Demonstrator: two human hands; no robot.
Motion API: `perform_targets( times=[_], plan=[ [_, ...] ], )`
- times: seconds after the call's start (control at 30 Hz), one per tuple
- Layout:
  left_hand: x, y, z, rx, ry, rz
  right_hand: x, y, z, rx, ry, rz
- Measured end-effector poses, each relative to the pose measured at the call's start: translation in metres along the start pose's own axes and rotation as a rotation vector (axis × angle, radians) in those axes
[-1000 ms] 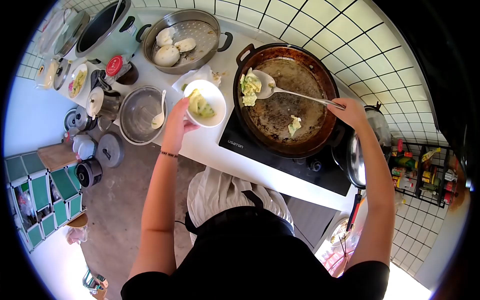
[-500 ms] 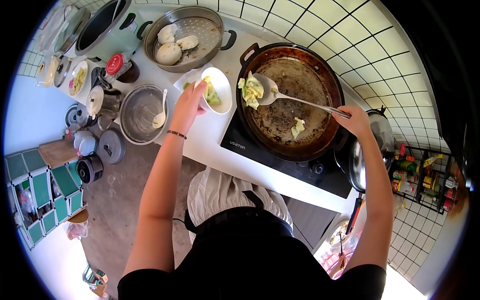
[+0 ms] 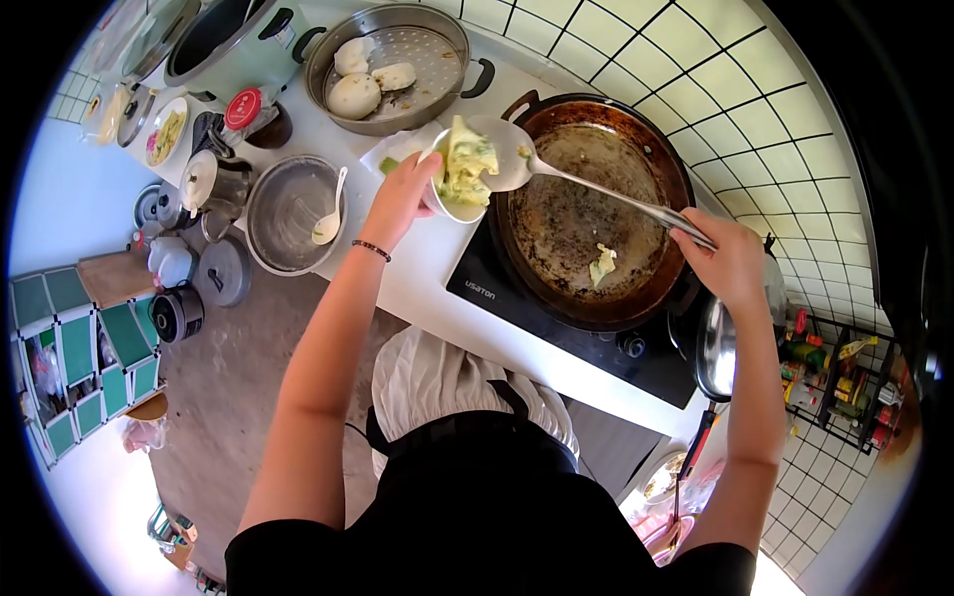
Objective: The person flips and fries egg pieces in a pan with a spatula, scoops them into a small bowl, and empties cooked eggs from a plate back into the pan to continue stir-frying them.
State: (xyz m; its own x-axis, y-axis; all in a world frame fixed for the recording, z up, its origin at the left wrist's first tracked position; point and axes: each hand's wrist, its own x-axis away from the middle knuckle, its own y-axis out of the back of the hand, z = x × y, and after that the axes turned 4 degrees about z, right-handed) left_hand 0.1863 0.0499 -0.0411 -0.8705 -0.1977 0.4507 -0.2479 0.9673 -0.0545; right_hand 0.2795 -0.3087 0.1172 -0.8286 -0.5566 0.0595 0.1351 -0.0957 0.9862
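Note:
My left hand (image 3: 405, 197) grips the rim of a small white bowl (image 3: 459, 211), tilted toward the pan. Fingers of my right hand (image 3: 723, 253) are wrapped round the handle of a large metal spoon (image 3: 616, 197). The spoon's head is at the bowl's right side, and yellow-green food (image 3: 467, 164) sits at the bowl's opening, touching the spoon. Below the handle, the dark round pan (image 3: 576, 238) rests on a black cooktop (image 3: 487, 289). One small piece of the food (image 3: 602, 266) lies in the pan.
A steamer pan (image 3: 422, 70) with white buns stands behind the bowl. Left of my left hand is a metal basin (image 3: 266, 223) holding a white spoon (image 3: 327, 226). A jar with a red lid (image 3: 242, 108) and a pan lid (image 3: 715, 348) flank the work area.
The spoon has lifted the larger clump of food from the pan's left side to the bowl. My left hand has brought the bowl beside the pan's edge. The small piece stays in the pan.

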Motion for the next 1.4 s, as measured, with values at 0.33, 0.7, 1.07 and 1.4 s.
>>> perform_targets(
  times=[0.33, 0.7, 1.07, 1.4],
  plan=[
    [0.009, 0.03, 0.052, 0.441, 0.011, -0.008, 0.019, 0.052, 0.053, 0.332, 0.35, -0.315],
    [0.062, 0.011, 0.042, 0.754, -0.131, 0.099, 0.082, 0.091, -0.038, 0.154, -0.455, 0.143],
    [0.082, 0.029, 0.084, 0.486, -0.042, 0.014, 0.063, 0.081, -0.087, 0.339, -0.297, 0.373],
    [0.09, 0.004, 0.084, 0.336, 0.068, -0.092, -0.009, 0.037, -0.027, 0.15, -0.199, 0.488]
  ],
)
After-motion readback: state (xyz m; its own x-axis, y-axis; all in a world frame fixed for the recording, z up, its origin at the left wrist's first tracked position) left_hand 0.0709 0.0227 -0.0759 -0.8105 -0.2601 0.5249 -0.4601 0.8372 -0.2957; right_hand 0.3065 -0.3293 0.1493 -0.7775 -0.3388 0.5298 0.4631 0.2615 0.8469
